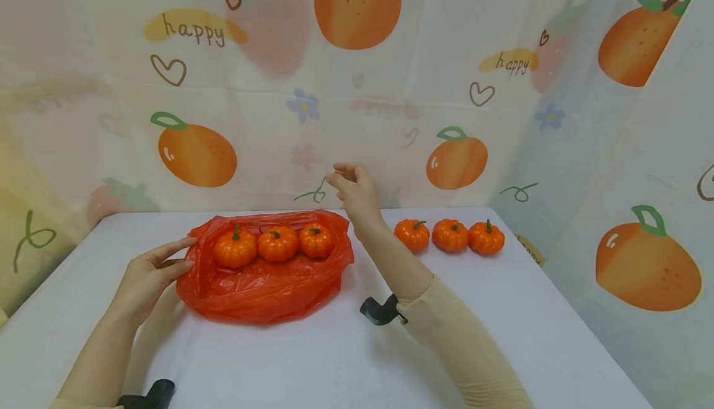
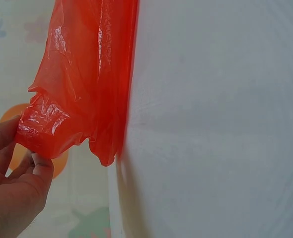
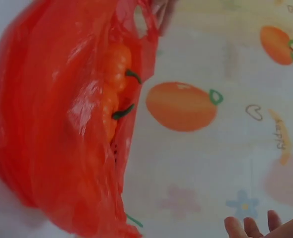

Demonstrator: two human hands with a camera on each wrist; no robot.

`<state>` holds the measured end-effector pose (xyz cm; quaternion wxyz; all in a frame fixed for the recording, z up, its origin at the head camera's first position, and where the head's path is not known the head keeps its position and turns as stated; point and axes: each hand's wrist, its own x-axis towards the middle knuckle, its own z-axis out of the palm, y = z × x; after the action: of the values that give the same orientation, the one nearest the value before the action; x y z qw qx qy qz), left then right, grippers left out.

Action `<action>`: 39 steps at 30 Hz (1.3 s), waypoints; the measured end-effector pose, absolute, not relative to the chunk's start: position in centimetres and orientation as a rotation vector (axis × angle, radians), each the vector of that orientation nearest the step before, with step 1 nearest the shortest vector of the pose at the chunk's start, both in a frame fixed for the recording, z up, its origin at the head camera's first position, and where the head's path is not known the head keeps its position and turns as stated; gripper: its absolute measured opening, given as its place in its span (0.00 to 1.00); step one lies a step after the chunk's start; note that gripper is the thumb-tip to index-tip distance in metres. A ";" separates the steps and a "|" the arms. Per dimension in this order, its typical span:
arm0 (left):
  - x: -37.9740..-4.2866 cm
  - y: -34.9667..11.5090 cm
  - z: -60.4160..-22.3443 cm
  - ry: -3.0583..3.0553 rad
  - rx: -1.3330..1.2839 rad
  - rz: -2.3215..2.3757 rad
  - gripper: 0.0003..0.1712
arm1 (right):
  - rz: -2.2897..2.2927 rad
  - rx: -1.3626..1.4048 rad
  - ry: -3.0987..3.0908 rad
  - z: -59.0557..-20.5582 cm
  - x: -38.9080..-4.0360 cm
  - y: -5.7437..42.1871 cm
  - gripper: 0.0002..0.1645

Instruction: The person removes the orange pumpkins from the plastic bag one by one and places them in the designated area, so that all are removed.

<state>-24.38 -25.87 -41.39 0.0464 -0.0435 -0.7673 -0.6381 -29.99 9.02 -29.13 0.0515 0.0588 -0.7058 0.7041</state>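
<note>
A red plastic bag (image 1: 262, 300) lies on its side with its mouth spread, and three small orange pumpkins (image 1: 235, 249) with green stems sit in a row inside it. My left hand (image 1: 139, 279) pinches the bag's left rim; the left wrist view shows the thin red film (image 2: 49, 121) between thumb and fingers. Above and behind the bag's right end, my right hand (image 1: 359, 198) is raised in the air, fingers loosely bent and holding nothing. In the right wrist view its fingertips (image 3: 234, 227) are apart from the bag.
Three more small pumpkins (image 1: 450, 235) stand in a row on the white table (image 1: 312, 365), right of the bag, near the back edge. A cloth backdrop (image 1: 357, 130) printed with oranges and hearts hangs behind the table. Black wrist mounts (image 1: 380, 311) are on both arms.
</note>
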 end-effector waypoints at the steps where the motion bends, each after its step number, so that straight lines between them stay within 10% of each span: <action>1: -24.4 -25.8 -41.4 -2.346 -0.131 -1.944 0.24 | 2.163 0.164 -2.152 -29.1 -30.2 8.6 0.20; 39: -24.1 -25.8 -41.4 -2.383 -0.115 -1.906 0.25 | 2.148 -0.313 -2.402 -35.9 -34.2 4.3 0.21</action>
<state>-24.14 -25.78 -41.43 0.0438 -0.0376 -0.7797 -0.6235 -34.19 4.25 -35.95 -0.0481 -0.0967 -0.7411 0.6626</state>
